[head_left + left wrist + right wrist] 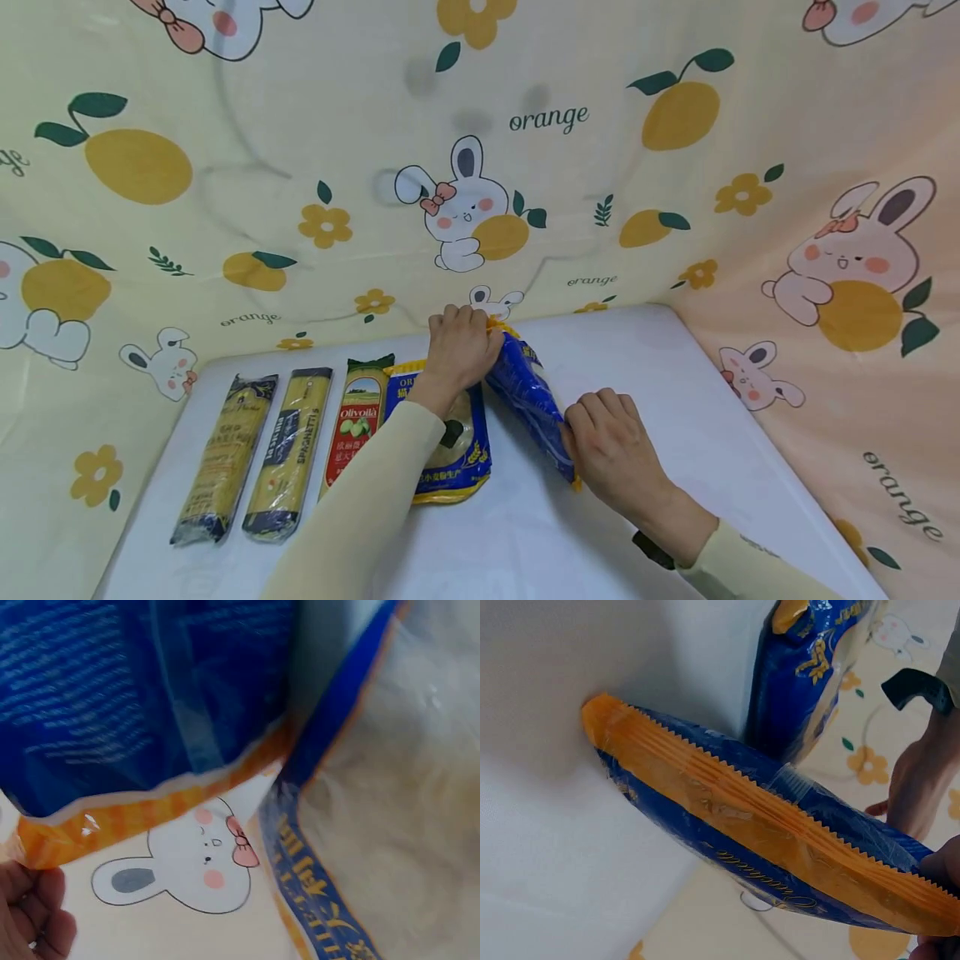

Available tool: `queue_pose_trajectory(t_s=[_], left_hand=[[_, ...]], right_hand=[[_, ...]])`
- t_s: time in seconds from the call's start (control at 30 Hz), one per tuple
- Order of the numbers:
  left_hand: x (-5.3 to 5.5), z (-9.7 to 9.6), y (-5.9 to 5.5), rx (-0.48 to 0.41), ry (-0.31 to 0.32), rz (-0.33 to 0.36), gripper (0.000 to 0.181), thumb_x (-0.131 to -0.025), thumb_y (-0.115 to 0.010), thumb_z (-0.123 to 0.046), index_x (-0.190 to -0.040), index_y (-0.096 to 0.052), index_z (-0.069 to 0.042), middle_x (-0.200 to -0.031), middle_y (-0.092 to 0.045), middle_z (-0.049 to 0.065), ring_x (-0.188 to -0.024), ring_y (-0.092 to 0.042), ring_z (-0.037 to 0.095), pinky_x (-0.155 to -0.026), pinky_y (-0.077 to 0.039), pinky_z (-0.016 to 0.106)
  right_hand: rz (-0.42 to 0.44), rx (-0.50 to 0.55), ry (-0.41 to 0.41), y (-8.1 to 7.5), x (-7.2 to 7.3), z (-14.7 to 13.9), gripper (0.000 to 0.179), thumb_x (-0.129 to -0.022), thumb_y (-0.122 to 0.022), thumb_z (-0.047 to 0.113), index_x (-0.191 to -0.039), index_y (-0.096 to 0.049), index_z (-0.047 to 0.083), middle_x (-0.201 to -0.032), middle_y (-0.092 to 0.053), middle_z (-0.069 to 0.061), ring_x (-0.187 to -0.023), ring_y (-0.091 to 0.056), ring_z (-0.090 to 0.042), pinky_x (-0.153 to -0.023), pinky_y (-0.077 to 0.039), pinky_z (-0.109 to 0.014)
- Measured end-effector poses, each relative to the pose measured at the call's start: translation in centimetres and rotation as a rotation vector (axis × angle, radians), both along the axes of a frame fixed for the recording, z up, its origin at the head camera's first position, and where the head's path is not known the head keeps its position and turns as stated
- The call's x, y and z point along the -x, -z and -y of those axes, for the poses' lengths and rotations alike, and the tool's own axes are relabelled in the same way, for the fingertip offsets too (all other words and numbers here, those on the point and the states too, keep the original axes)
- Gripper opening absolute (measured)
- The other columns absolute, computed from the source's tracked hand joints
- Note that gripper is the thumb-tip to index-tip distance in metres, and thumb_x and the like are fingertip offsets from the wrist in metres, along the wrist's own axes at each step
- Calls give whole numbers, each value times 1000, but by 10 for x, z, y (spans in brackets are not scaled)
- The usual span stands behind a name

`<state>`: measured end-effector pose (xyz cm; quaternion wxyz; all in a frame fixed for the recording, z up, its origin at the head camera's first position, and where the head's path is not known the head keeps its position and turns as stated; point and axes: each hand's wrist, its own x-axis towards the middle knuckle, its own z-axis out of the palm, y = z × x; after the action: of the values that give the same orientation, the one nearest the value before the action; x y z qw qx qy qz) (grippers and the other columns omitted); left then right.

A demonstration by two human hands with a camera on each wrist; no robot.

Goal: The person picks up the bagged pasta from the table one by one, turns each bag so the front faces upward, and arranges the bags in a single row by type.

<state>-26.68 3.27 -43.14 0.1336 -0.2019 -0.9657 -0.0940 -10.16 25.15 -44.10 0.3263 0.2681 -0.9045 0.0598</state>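
A blue pasta bag [528,400] with orange sealed ends is held up on edge, slanting, between both hands. My left hand [463,346] pinches its far corner; in the left wrist view the fingers [34,911] meet the orange strip. The right hand [611,442] grips the near end, and the right wrist view shows thumb and fingertips [945,862] at one corner of the crimped orange seal [765,817]. A second blue pasta bag [476,458], with a clear window, lies just left of it, partly hidden by my left forearm.
Left of the bags lie a green-and-red Olivoila pasta pack [356,425], a spaghetti pack [288,454] and another long pasta pack [225,458]. All are on a white table [675,392]. A patterned cloth [570,175] rises behind the table and along its sides.
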Motion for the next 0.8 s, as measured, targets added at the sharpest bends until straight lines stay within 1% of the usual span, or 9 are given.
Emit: queue_pose_trajectory(t_s=[0.07, 0.13, 0.17, 0.33, 0.47, 0.53, 0.6, 0.73, 0.8], left_hand=[[-1, -1, -3, -13, -34, 49, 58, -111, -36, -56, -123, -66, -8, -113, -64, 9, -110, -49, 31, -99, -39, 53], [-1, -1, -6, -16, -59, 68, 66, -109, -36, -64, -127, -67, -8, -117, -66, 9, -112, -50, 31, -98, -39, 53], [-2, -1, -6, -17, -70, 73, 67, -108, -37, -65, -126, -67, -8, -117, -67, 9, -112, -50, 32, -98, -39, 53], [-3, -1, -9, -12, -103, 98, 65, -106, -43, -65, -125, -69, -8, -118, -68, 8, -109, -50, 30, -95, -39, 52], [-6, -2, -12, 12, -108, 128, 61, -107, -47, -62, -127, -69, -9, -118, -68, 8, -110, -50, 29, -97, -39, 52], [-7, -2, -12, 38, -90, 134, 55, -108, -50, -57, -127, -69, -9, -117, -69, 8, -109, -51, 29, -99, -40, 53], [-9, -2, -12, 72, -54, 123, 49, -109, -52, -50, -128, -70, -9, -118, -70, 8, -109, -52, 29, -100, -40, 54], [-10, 1, -8, 157, 35, 55, 39, -111, -53, -38, -130, -68, -7, -122, -71, 10, -110, -54, 30, -98, -42, 53], [-10, 4, -6, 200, 64, 17, 37, -111, -53, -34, -132, -66, -7, -126, -71, 10, -111, -55, 30, -97, -42, 52]], right_hand=[[7, -3, -7, 0, 0, 2, 16, -97, -60, 17, -87, -56, 5, -81, -53, -6, -78, -52, -28, -70, -36, -40], [13, -9, -11, 0, -1, 4, 16, -96, -62, 17, -87, -56, 5, -81, -53, -6, -78, -52, -28, -70, -37, -40], [17, -13, -13, 0, -1, 5, 16, -95, -63, 17, -87, -56, 5, -82, -54, -6, -79, -52, -28, -70, -37, -40], [5, -28, -26, 0, -3, 13, 19, -89, -73, 14, -87, -56, 5, -82, -55, -6, -78, -51, -27, -70, -38, -40], [10, -28, -31, 1, -5, 18, 26, -86, -80, 14, -86, -56, 6, -82, -54, -5, -77, -50, -25, -71, -38, -39], [17, -24, -33, 2, -5, 21, 26, -85, -81, 14, -86, -56, 6, -82, -54, -5, -77, -50, -25, -71, -38, -39], [17, -19, -38, 2, -6, 24, 26, -85, -81, 14, -86, -56, 7, -82, -54, -5, -77, -50, -25, -71, -39, -40], [5, -15, -56, 4, -7, 31, 28, -83, -83, 12, -85, -56, 7, -81, -54, -4, -76, -49, -25, -70, -39, -40], [1, -23, -62, 6, -8, 35, 28, -83, -84, 12, -85, -56, 7, -81, -54, -4, -76, -50, -25, -69, -40, -40]])
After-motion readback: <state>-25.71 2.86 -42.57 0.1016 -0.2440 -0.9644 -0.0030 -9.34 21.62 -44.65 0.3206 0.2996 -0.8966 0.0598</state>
